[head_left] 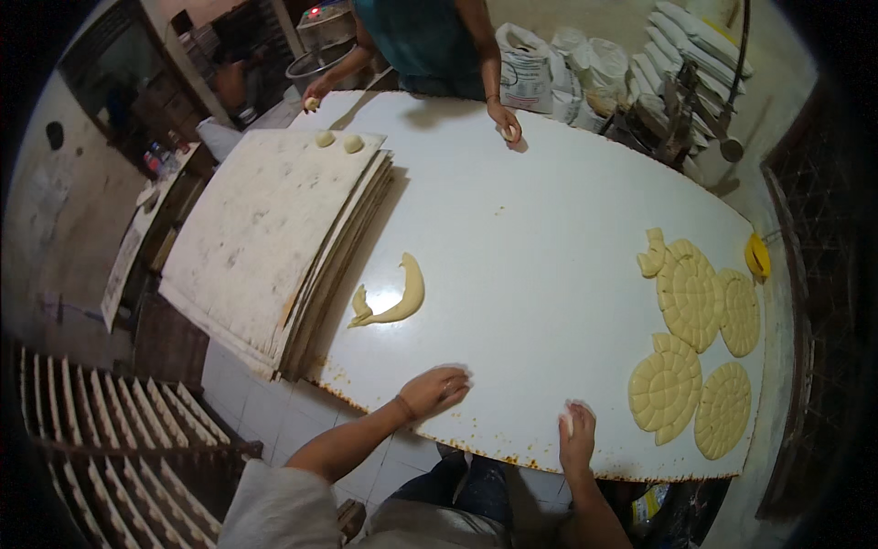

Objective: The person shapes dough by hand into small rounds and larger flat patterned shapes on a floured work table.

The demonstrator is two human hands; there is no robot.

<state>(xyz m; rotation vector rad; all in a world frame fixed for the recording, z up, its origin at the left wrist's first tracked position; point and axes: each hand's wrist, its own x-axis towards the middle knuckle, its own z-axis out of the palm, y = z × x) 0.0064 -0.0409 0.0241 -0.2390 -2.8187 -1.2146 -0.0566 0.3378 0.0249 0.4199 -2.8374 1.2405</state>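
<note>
My left hand [436, 392] rests on the white table near its front edge, fingers curled together; whatever may be under them is hidden. Farther right, at the same edge, my right hand [577, 435] is closed, with a small pale bit showing at its fingers that I cannot make out. Beyond my left hand lies a curved piece of dough [408, 295] with a smaller curled end. At the table's right side lie several flat dough pieces [688, 295], scored in a shell-like grid, one with a knob on top.
A stack of floured wooden boards [256, 229] covers the table's left, with two dough balls [353, 144] on top. Across the table a co-worker [421, 46] has a dough ball in each hand. A yellow scraper-like object [757, 255] sits at the right edge. Racked trays [119, 412] stand lower left.
</note>
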